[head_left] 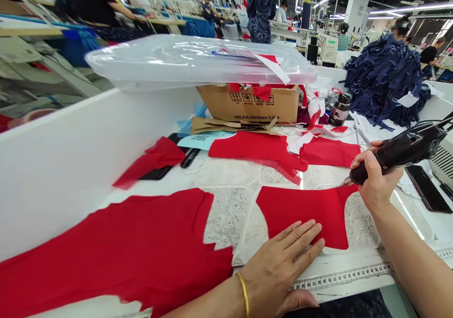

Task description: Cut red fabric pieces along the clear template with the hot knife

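My left hand (283, 261) lies flat with fingers stretched out on the lower edge of a small red fabric piece (304, 212) on the white table (354, 278). My right hand (375, 179) is wrapped round a black hand-held electric tool (399, 150), whose metal tip touches the upper right corner of that red piece. A large red fabric panel (123, 249) lies to the left, and a measuring tape strip (354, 273) runs along the front edge.
More red cut pieces (262, 150) lie further back, before a cardboard box (247, 103) topped by a clear plastic lid (198, 58). A dark jar (339, 109) and a navy fabric heap (385, 79) stand back right. A white wall (71, 153) bounds the left. People work beyond.
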`<state>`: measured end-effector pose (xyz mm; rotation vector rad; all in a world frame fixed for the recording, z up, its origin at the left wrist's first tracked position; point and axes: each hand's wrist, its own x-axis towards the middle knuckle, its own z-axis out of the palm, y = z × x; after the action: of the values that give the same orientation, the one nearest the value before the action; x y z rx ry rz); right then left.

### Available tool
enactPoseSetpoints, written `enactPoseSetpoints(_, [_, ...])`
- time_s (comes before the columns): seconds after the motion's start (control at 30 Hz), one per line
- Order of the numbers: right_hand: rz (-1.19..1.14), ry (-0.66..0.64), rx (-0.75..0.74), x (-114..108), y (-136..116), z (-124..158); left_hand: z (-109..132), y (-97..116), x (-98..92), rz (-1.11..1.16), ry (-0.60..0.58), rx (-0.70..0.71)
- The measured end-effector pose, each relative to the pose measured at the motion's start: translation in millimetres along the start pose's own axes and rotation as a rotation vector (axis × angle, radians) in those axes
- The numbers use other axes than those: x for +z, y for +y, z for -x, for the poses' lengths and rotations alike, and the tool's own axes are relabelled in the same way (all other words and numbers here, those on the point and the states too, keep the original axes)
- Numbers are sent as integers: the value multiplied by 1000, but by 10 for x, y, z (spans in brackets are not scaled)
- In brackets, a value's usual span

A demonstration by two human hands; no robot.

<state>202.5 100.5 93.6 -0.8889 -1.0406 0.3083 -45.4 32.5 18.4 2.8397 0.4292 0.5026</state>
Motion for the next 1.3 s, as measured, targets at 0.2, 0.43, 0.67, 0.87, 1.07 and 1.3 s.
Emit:
enactPoseSetpoints(0.2, [20, -4, 2, -31, 44, -48, -210, 130, 97, 52, -20, 21])
enactPoseSetpoints(0.43, [-6, 7, 8, -31, 38, -37, -630, -5, 132, 67, -73, -6])
enactPoseSetpoints(0.67, [-6, -24, 6, -46, 28, -13, -613, -21, 202, 37, -67, 2])
enactPoseSetpoints(0.87, [0, -10, 23, -51, 35, -11, -618, -19, 217, 3, -78, 1])
enactPoseSetpoints(1.07, [-10, 11, 57, -41, 66, -10, -602, -31, 191, 19, -61, 18])
enactPoseSetpoints(1.3, [20, 67, 6, -119, 38, -75, -605, -19, 182, 47, -75, 19])
